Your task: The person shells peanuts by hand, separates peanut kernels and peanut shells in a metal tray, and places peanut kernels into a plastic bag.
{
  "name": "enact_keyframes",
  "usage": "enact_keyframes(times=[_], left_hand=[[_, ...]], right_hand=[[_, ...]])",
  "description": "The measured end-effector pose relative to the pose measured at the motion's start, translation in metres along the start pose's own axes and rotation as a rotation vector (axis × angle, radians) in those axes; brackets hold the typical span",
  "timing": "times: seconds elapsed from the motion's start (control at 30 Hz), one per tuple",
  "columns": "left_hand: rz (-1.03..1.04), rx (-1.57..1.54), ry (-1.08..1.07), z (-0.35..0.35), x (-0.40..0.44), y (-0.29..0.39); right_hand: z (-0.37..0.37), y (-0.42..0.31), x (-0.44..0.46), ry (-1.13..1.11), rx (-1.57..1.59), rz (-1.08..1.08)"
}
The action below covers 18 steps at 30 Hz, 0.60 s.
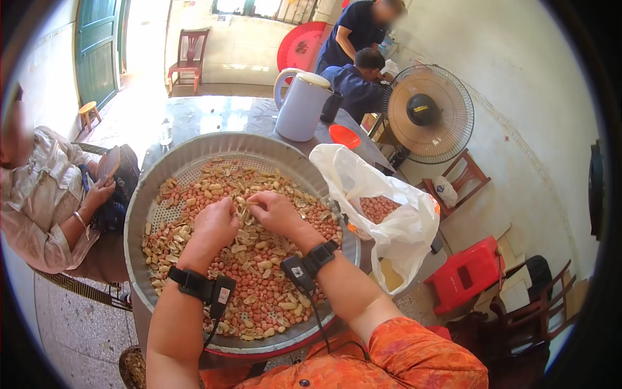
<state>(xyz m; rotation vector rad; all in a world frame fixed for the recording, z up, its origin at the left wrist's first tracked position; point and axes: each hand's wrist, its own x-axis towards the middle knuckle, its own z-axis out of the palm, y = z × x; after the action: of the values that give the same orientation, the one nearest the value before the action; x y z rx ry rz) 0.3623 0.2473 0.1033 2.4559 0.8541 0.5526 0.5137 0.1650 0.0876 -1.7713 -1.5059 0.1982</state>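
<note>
A large round metal tray [153,150] with a perforated bottom holds shelled reddish peanuts [249,290], mixed with pale empty shells and whole pods. Over its middle, my left hand [218,223] is closed, fingertips pinched; what they hold, if anything, is hidden. Just to its right, my right hand [277,212] pinches a small tan peanut pod between thumb and fingers. The two hands are close together but apart, right above the shells. Both wrists wear black straps with small boxes and cables. Beside the tray, an open white plastic bag [405,243] contains more shelled peanuts [379,209].
Behind the tray stand a light-coloured jug [303,107], a dark cup [331,107] and a red bowl [344,137] on the table. A standing fan [427,113] is at the right, above a red stool [463,275]. One person sits at left; two others are at the back.
</note>
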Motion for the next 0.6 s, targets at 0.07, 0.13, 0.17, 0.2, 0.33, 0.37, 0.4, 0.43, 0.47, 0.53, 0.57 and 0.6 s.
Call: enact_keyframes(times=[0.07,0.13,0.17,0.2,0.33,0.37,0.4,0.43,0.47,0.53,0.57,0.6], left_hand=[[0.001,0.002,0.0,-0.0002,-0.0001,0.0003],[-0.013,0.01,-0.003,0.0,-0.0002,0.0005],[-0.012,0.01,-0.004,0.0003,0.0,0.0003],[-0.012,0.01,-0.005,0.0008,0.0002,-0.0002],[-0.011,0.006,-0.009,0.0017,0.0009,-0.0012],[-0.009,0.007,-0.01,0.0017,0.0007,-0.0014],[-0.011,0.009,-0.007,0.0017,0.0005,-0.0013],[-0.01,0.011,-0.004,0.0019,0.0004,-0.001],[-0.003,0.014,-0.004,0.002,0.0006,-0.0008],[-0.012,0.013,-0.015,0.0022,0.0013,-0.001],[0.002,0.018,-0.015,0.0032,0.0019,-0.0022],[-0.003,0.024,-0.004,0.0052,0.0026,-0.0045]], right_hand=[[-0.0008,-0.001,0.0001,-0.022,0.018,0.021],[0.0001,0.001,-0.0001,-0.02,0.015,0.012],[0.0005,0.0018,-0.0002,-0.019,0.012,0.002],[0.0004,0.0018,-0.0001,-0.018,0.012,0.003],[-0.0001,0.0016,0.0003,-0.015,0.0,-0.004],[-0.0001,0.0014,0.0005,-0.017,-0.005,0.001],[0.0002,0.0015,0.0005,-0.013,-0.004,0.002],[0.0007,0.0017,0.0003,-0.013,0.011,0.005],[0.0004,0.0016,0.0005,-0.011,0.026,0.007],[-0.0014,-0.0017,-0.0003,-0.007,0.009,0.01],[-0.0023,-0.0031,-0.0008,-0.011,-0.007,0.012],[-0.0029,-0.0033,-0.0009,0.005,-0.007,0.013]])
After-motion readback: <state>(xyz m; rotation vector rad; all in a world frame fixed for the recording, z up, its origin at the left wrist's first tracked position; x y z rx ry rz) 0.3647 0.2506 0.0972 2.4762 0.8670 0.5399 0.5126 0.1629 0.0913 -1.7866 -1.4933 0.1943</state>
